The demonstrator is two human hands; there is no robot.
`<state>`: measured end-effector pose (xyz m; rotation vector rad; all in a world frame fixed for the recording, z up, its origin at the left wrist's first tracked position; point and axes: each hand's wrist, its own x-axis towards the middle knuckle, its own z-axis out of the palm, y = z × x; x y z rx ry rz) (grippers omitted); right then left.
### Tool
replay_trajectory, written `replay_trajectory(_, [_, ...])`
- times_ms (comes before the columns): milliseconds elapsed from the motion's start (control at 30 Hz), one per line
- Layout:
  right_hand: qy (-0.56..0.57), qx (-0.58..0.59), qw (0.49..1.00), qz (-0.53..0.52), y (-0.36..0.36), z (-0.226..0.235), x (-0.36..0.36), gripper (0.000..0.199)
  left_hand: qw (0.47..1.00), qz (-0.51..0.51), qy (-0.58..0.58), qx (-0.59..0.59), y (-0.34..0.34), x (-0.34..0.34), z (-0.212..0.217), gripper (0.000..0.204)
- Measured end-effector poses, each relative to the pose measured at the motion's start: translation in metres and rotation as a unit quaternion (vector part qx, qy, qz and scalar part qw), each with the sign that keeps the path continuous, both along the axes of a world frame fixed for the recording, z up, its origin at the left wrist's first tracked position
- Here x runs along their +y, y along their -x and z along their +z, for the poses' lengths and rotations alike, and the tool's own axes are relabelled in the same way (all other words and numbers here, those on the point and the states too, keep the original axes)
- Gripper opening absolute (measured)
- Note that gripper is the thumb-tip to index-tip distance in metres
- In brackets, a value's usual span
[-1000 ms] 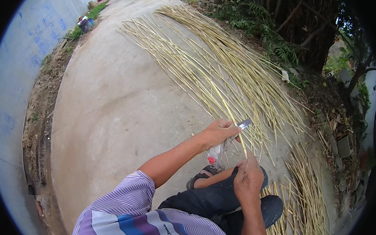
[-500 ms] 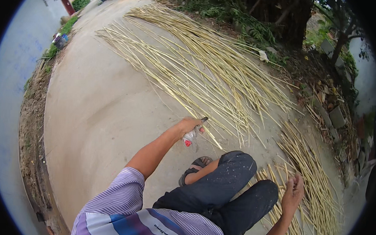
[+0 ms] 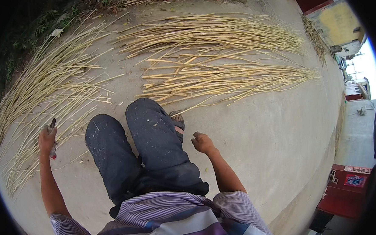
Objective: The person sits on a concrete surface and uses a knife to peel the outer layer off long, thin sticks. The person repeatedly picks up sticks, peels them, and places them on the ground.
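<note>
My left hand (image 3: 47, 140) is closed round a small tool (image 3: 53, 123) whose dark, narrow end sticks up past the fingers. Clear plastic with a red spot (image 3: 53, 156) shows below the grip; the tool's exact kind is hard to make out. That hand is above the left spread of long, pale yellow stalks (image 3: 31, 96). My right hand (image 3: 202, 142) hangs over bare concrete, right of my knees, its fingers curled in with nothing seen sticking out. Closest to it is a spread of thicker cut stalks (image 3: 224, 79) lying past my sandalled foot (image 3: 178, 122).
Another heap of stalks (image 3: 213, 31) lies farther off, near the dirt and dry litter (image 3: 139, 0) along the path's edge. Green plants (image 3: 48, 23) grow at far left. Concrete ground (image 3: 272, 134) stretches right toward walls and a red doorway (image 3: 343, 191).
The view has swung to the right, so the stalks lie elsewhere in it. My right hand has left the cut stalks and its fingers have curled. My left hand still holds the tool.
</note>
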<state>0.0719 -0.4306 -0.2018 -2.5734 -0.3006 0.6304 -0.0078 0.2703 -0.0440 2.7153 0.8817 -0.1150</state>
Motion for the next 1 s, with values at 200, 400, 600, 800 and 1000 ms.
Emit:
replay_trajectory(200, [0.003, 0.061, 0.998, -0.011, 0.0, -0.056, -0.013, 0.024, 0.906, 0.184, 0.378, -0.048, 0.046, -0.068, -0.048, 0.022])
replay_trajectory(400, [-0.022, -0.042, 0.995, -0.085, -0.07, -0.077, 0.008, 0.026, 0.847, 0.303, 0.437, 0.023, 0.163, -0.114, -0.106, 0.016])
replay_trajectory(600, [0.049, -0.147, 0.987, -0.045, -0.158, -0.1, 0.039, 0.031, 0.836, 0.363, 0.395, 0.114, 0.206, -0.2, -0.072, 0.019])
replay_trajectory(800, [0.135, -0.138, 0.981, -0.022, -0.219, -0.108, 0.064, 0.034, 0.842, 0.287, 0.432, 0.146, 0.275, -0.193, -0.097, 0.033])
replay_trajectory(1000, [0.272, -0.198, 0.941, 0.031, -0.223, -0.133, 0.068, 0.027, 0.816, 0.275, 0.502, 0.077, 0.275, -0.187, -0.1, 0.039])
